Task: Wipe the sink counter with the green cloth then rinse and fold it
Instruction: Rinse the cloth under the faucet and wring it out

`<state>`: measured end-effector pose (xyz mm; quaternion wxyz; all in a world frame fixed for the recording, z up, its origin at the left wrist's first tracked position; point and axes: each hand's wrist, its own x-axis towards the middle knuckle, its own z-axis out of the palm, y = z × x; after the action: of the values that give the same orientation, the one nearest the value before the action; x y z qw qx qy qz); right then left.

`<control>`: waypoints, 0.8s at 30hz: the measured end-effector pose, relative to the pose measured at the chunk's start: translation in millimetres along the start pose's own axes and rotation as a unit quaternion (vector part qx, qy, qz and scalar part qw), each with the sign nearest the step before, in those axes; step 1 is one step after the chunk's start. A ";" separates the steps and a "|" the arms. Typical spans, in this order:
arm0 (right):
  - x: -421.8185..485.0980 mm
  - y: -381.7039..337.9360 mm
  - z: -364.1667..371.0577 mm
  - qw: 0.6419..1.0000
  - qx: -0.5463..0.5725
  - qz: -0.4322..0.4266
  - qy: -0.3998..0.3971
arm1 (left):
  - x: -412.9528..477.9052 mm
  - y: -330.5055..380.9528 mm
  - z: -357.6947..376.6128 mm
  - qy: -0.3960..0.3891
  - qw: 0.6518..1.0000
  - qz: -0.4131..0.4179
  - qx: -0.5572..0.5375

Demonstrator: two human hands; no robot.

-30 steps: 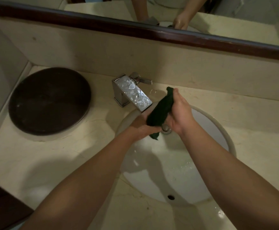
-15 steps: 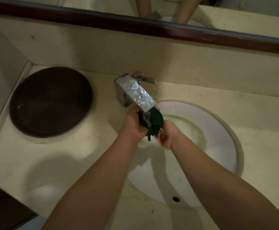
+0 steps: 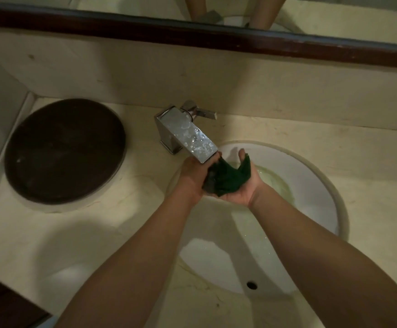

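Observation:
The dark green cloth (image 3: pixel 228 177) lies bunched and wet between both hands, right under the spout of the chrome faucet (image 3: pixel 188 136). My left hand (image 3: pixel 192 178) grips its left side, fingers tucked beneath the spout. My right hand (image 3: pixel 242 185) is cupped palm-up under the cloth's right side, with one corner sticking up by the fingers. Both are over the white sink basin (image 3: pixel 311 209), where greenish water pools behind the hands. The beige stone counter (image 3: pixel 74 233) surrounds the basin.
A large round dark brown tray (image 3: pixel 62 150) sits on the counter at the left, near the wall corner. The faucet lever (image 3: pixel 204 112) points right. A mirror with a dark wooden frame (image 3: pixel 216 35) runs above the backsplash. The basin's overflow hole (image 3: pixel 252 285) is near me.
The cloth went from a twisted roll wrung between both hands over the drain to a looser bunch held under the spout. My right hand turned palm-up. Greenish water appeared in the basin.

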<state>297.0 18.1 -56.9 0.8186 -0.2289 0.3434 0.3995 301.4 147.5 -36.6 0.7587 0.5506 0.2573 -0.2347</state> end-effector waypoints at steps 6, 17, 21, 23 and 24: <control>-12.8 -6.7 8.7 0.963 -0.223 0.102 -0.115 | 10.2 -4.4 -3.4 -0.005 0.999 0.046 0.011; -14.4 -0.5 31.0 0.654 -0.731 -0.131 0.145 | 36.1 0.6 3.3 0.065 0.993 -0.026 -0.096; -12.3 5.4 27.9 0.584 -0.783 -0.151 0.150 | 32.5 0.4 9.5 0.106 0.990 -0.009 -0.091; -17.2 3.8 20.0 0.660 -0.725 -0.155 0.122 | 28.0 -2.2 6.1 0.101 0.987 -0.020 -0.121; -20.9 2.7 14.5 0.739 -0.649 -0.151 0.099 | 27.1 -3.7 3.1 0.099 0.986 -0.026 -0.128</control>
<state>291.1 18.7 -32.1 0.4821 -0.7921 0.0410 0.3722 320.0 141.6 -56.0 0.7878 0.4623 0.3728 -0.1635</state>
